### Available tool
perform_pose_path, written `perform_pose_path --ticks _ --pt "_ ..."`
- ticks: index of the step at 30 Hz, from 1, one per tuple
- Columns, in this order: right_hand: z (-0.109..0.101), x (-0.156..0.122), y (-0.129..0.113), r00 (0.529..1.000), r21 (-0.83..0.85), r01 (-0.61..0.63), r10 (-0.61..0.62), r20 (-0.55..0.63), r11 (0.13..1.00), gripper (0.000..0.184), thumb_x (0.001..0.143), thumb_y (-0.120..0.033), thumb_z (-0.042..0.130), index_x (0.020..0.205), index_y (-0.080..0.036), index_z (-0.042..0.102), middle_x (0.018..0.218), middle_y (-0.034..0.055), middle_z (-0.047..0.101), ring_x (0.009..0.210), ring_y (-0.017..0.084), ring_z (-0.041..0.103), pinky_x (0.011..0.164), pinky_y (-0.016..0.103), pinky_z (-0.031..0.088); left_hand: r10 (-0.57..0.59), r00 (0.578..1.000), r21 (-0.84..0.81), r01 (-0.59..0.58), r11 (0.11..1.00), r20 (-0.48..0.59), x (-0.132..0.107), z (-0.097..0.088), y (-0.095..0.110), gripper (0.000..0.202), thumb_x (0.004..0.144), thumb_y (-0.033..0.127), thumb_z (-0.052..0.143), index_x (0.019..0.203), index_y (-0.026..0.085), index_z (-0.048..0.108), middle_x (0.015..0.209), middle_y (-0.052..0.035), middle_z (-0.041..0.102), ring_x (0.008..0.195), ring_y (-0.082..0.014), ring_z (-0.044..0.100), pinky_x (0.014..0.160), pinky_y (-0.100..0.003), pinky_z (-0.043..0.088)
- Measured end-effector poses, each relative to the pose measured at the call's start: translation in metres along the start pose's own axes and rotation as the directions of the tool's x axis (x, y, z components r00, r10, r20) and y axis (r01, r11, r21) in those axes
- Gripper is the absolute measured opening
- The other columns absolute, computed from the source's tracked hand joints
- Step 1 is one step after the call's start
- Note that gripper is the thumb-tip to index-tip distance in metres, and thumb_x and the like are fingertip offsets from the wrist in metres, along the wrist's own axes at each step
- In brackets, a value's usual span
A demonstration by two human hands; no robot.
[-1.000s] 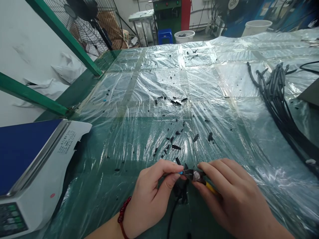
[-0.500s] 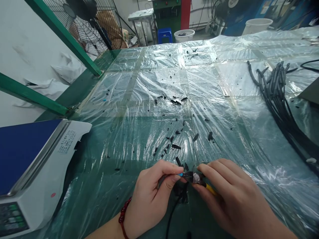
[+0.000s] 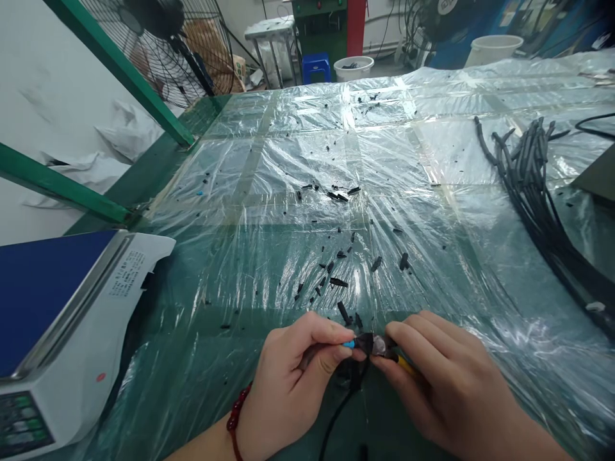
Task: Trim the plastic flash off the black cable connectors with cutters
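Observation:
My left hand [image 3: 300,378] pinches a black cable [image 3: 331,416] by its end, where a short blue piece [image 3: 349,344] shows at the fingertips. The cable hangs down towards the front edge. In my right hand [image 3: 446,378] is a pair of cutting pliers [image 3: 383,346] with yellow grips, its fingers closed around the handles. The plier jaws meet the black covering [image 3: 364,341] just beside the blue piece; how deep they bite cannot be made out. Black scraps [image 3: 343,312] lie just beyond the hands.
Clear plastic film [image 3: 269,256] covers the green table, with more black scraps [image 3: 339,282] scattered over it. A weighing scale [image 3: 110,307] stands at the left. At the right lies a bundle of black cables [image 3: 533,186]. A green frame [image 3: 120,77] rises at the left edge.
The blue piece and black covering have shifted slightly, and more of the blue shows at my left fingertips. Both hands keep their hold in nearly the same place.

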State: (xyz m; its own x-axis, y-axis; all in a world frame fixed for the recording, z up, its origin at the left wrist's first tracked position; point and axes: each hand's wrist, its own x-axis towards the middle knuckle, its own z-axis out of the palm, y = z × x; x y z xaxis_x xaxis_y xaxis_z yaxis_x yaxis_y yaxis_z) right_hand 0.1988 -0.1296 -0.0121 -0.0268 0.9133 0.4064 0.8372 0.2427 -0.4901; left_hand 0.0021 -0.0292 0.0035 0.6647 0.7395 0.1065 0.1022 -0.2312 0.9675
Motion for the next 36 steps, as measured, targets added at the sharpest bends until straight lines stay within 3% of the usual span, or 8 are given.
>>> perform_pose_path --ticks 5,11,22,31,36 --pt "0.0001 0.0009 0.0032 1.0 -0.036 0.012 -0.012 -0.018 0.999 0.015 0.098 -0.025 0.057 0.109 -0.014 0.059 0.085 0.007 0.063 0.074 0.021 0.053 0.064 0.035 0.039 0.038 0.997 0.17 -0.026 0.985 -0.065 0.0016 -0.0009 -0.0012 0.016 0.097 0.013 0.061 0.104 0.024 0.07 0.091 -0.0024 0.077 0.081 -0.0162 0.075 0.068 -0.022 0.058" --pt "-0.0033 0.0022 0.0023 0.999 -0.081 0.037 -0.04 -0.033 0.996 0.024 0.097 -0.025 0.06 0.117 -0.012 0.059 0.101 0.0124 0.067 0.094 0.028 0.058 0.081 0.042 0.046 0.068 0.996 0.157 -0.059 0.986 -0.052 0.0013 -0.001 -0.002 0.027 0.097 0.007 0.059 0.11 0.029 0.068 0.097 0.0012 0.076 0.087 -0.0136 0.074 0.075 -0.02 0.058" --pt "-0.0036 0.0036 0.0038 0.999 -0.088 0.03 -0.033 -0.035 0.996 0.022 0.096 -0.025 0.06 0.115 -0.014 0.061 0.099 0.0113 0.067 0.093 0.027 0.059 0.08 0.042 0.047 0.094 0.995 0.208 -0.085 0.974 -0.031 0.0008 -0.002 -0.0015 0.024 0.096 0.007 0.06 0.106 0.026 0.069 0.096 -0.0009 0.076 0.086 -0.0145 0.075 0.074 -0.02 0.058" --pt "-0.002 0.002 0.0036 0.998 -0.063 0.045 -0.047 -0.041 0.997 0.015 0.097 -0.023 0.06 0.109 -0.013 0.061 0.087 0.0083 0.065 0.081 0.023 0.057 0.071 0.038 0.043 0.043 0.998 0.073 -0.041 0.996 -0.036 -0.0008 0.0 -0.003 0.026 0.097 0.006 0.058 0.108 0.028 0.067 0.098 0.0019 0.076 0.084 -0.0119 0.075 0.075 -0.019 0.059" --pt "-0.0035 0.0025 0.0056 0.999 -0.058 0.034 -0.034 -0.009 0.998 0.022 0.097 -0.024 0.061 0.115 -0.013 0.061 0.096 0.0102 0.065 0.089 0.026 0.057 0.078 0.04 0.044 0.069 0.997 0.15 -0.064 0.987 -0.032 0.0004 -0.0014 -0.0027 0.026 0.097 0.006 0.059 0.108 0.027 0.068 0.098 0.0013 0.076 0.085 -0.0119 0.075 0.074 -0.018 0.058"
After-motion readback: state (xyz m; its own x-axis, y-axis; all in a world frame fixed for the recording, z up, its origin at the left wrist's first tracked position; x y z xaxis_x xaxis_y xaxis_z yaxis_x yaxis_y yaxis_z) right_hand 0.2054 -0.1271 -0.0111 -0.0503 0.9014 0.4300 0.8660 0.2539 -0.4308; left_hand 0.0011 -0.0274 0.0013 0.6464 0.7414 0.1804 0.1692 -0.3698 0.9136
